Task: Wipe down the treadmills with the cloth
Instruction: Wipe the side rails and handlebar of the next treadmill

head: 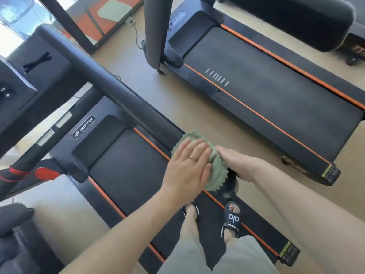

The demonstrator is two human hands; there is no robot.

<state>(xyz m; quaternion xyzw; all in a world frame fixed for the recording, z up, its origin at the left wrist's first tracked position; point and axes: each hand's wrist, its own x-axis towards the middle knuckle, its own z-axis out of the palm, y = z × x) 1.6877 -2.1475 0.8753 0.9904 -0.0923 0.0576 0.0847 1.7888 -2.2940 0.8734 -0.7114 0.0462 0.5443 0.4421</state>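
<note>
A pale green cloth (217, 171) with a zigzag edge is wrapped over the near end of the black handrail (110, 89) of the treadmill I stand on. My left hand (187, 167) lies flat on the cloth, fingers spread, a ring on one finger. My right hand (241, 165) grips the cloth and the rail end from the right. The treadmill's black belt (130, 171) with orange side stripes runs beneath. A second treadmill (266, 89) lies parallel at the upper right.
My feet in black slides (231, 220) stand on the near belt. The console (23, 80) is at the left, with a red cord (29, 173) tied on the left rail. Beige floor (167, 95) separates the treadmills. A black padded bench (308, 18) sits top right.
</note>
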